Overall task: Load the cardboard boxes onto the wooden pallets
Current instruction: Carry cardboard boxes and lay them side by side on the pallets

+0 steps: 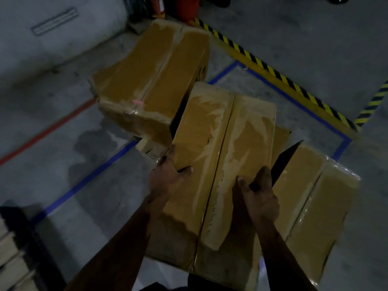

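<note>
A warehouse: concrete floor (304,38) with hazard stripes (273,70), blue tape lines (84,181), taped cardboard boxes (151,80).

It is dim here, the colours muddy. Glare streaks the tape on the box (222,148) beyond my fingers. Black shadow fills the gaps beside both my hands. Everything looks soft and smeared, and the floor lines bend toward the edges.

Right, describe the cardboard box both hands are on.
The middle box is long, brown cardboard, its top flaps sealed under glossy, wrinkled clear tape along the centre seam. It lies between two similar boxes. The left hand grips its left edge, thumb on top; the right hand grips its right edge.
</note>
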`<action>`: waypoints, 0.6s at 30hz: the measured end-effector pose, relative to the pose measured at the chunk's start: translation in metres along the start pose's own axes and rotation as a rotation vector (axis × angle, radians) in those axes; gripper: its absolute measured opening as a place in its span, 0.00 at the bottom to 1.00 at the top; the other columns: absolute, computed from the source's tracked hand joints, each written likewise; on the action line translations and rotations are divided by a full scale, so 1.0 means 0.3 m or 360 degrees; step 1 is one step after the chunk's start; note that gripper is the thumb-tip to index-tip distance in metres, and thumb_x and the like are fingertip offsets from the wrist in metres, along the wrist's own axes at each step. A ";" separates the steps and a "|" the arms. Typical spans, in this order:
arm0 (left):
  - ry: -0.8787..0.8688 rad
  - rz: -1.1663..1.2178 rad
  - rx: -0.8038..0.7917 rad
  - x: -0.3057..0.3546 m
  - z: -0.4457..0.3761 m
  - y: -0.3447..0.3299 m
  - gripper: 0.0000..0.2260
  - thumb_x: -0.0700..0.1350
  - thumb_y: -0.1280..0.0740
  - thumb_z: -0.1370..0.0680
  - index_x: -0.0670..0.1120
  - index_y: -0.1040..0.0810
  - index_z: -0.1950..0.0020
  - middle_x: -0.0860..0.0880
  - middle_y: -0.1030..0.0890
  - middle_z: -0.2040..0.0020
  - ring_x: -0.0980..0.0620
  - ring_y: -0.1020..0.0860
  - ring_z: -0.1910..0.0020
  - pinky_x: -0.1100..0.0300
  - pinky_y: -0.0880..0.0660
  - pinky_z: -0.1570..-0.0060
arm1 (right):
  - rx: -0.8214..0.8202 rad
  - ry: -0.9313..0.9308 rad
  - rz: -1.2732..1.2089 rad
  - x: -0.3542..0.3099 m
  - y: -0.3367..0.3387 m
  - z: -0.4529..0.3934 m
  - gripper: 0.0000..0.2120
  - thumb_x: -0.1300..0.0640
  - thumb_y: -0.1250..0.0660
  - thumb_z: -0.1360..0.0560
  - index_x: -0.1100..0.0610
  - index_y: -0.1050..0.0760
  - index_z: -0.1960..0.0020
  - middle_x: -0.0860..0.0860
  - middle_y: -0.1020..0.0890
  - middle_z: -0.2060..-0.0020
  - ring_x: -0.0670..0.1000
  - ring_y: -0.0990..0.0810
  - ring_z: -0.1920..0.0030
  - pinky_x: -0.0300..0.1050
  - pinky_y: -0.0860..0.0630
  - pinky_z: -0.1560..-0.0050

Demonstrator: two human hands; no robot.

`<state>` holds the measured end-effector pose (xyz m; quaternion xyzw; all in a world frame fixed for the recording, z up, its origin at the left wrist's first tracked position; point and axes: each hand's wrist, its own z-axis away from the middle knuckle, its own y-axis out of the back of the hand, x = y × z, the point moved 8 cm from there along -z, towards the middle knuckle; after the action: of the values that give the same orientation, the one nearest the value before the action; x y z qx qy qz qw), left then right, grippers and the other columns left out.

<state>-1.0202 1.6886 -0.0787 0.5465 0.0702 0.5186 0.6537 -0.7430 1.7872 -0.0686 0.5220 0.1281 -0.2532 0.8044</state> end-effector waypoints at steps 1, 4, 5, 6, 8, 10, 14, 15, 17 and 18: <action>-0.0013 0.0016 0.0025 -0.025 0.054 0.004 0.41 0.62 0.32 0.26 0.55 0.51 0.20 0.42 0.36 0.24 0.40 0.32 0.29 0.49 0.32 0.35 | 0.0019 0.0029 0.0020 0.010 0.002 0.049 0.43 0.30 0.38 0.26 0.41 0.55 0.19 0.60 0.26 0.31 0.66 0.25 0.36 0.58 0.27 0.39; -0.0026 0.0073 0.0101 -0.123 0.224 0.014 0.42 0.63 0.32 0.26 0.56 0.51 0.20 0.42 0.34 0.26 0.40 0.31 0.30 0.48 0.31 0.36 | 0.0027 0.0101 -0.0039 0.093 0.001 0.184 0.43 0.31 0.37 0.26 0.41 0.54 0.19 0.59 0.26 0.30 0.66 0.26 0.34 0.58 0.29 0.37; -0.0033 0.0071 0.0149 -0.158 0.275 0.017 0.41 0.64 0.32 0.26 0.56 0.51 0.20 0.42 0.32 0.27 0.40 0.31 0.31 0.49 0.30 0.36 | 0.0037 0.0146 -0.0043 0.117 0.004 0.241 0.43 0.32 0.36 0.26 0.41 0.53 0.19 0.59 0.26 0.30 0.66 0.26 0.34 0.58 0.29 0.37; -0.0041 0.0088 0.0186 -0.202 0.364 0.025 0.41 0.64 0.32 0.26 0.56 0.50 0.20 0.42 0.31 0.28 0.40 0.30 0.31 0.49 0.30 0.37 | 0.0034 0.0183 -0.0041 0.148 0.007 0.319 0.42 0.32 0.36 0.26 0.42 0.53 0.19 0.59 0.25 0.31 0.66 0.26 0.35 0.57 0.29 0.37; -0.0054 0.0142 0.0248 -0.236 0.439 0.035 0.40 0.64 0.32 0.26 0.55 0.48 0.21 0.43 0.29 0.29 0.41 0.29 0.33 0.49 0.30 0.37 | 0.0056 0.0206 -0.0042 0.182 0.013 0.368 0.42 0.32 0.36 0.25 0.42 0.52 0.19 0.59 0.25 0.32 0.66 0.25 0.35 0.57 0.29 0.38; -0.0004 0.0203 0.0244 -0.306 0.576 0.046 0.40 0.64 0.32 0.26 0.56 0.49 0.20 0.43 0.30 0.29 0.40 0.29 0.33 0.48 0.30 0.37 | 0.0025 0.0278 -0.0033 0.222 0.019 0.491 0.42 0.32 0.37 0.25 0.43 0.53 0.19 0.59 0.25 0.32 0.66 0.25 0.35 0.58 0.28 0.37; 0.0083 0.0239 0.0345 -0.452 0.809 0.088 0.40 0.65 0.34 0.26 0.57 0.50 0.21 0.43 0.31 0.28 0.40 0.29 0.32 0.45 0.29 0.36 | 0.0002 0.0441 -0.0021 0.257 0.029 0.681 0.42 0.32 0.36 0.25 0.43 0.53 0.19 0.59 0.26 0.30 0.66 0.27 0.33 0.59 0.29 0.36; 0.0101 0.0257 0.0377 -0.487 0.851 0.101 0.40 0.65 0.33 0.27 0.57 0.49 0.21 0.43 0.30 0.28 0.40 0.29 0.32 0.45 0.29 0.36 | -0.0017 0.0474 -0.0034 0.248 0.026 0.715 0.42 0.33 0.36 0.25 0.43 0.52 0.19 0.59 0.27 0.30 0.66 0.27 0.33 0.59 0.30 0.35; 0.0162 0.0355 0.0449 -0.550 0.919 0.135 0.40 0.65 0.33 0.27 0.57 0.49 0.21 0.43 0.31 0.28 0.40 0.30 0.32 0.44 0.29 0.35 | -0.0049 0.0564 -0.0011 0.214 0.013 0.771 0.42 0.33 0.35 0.25 0.43 0.52 0.19 0.58 0.28 0.29 0.65 0.28 0.32 0.58 0.30 0.35; 0.0191 0.0402 0.0489 -0.578 0.950 0.153 0.40 0.65 0.33 0.27 0.57 0.48 0.21 0.43 0.31 0.28 0.40 0.30 0.31 0.44 0.30 0.35 | -0.0069 0.0625 0.0015 0.192 0.003 0.796 0.42 0.33 0.35 0.25 0.44 0.52 0.19 0.58 0.29 0.28 0.65 0.28 0.32 0.58 0.31 0.35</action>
<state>-0.9386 1.3684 -0.0130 0.6125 0.1182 0.6112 0.4870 -0.7083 1.5558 0.0058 0.5446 0.2855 -0.1398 0.7761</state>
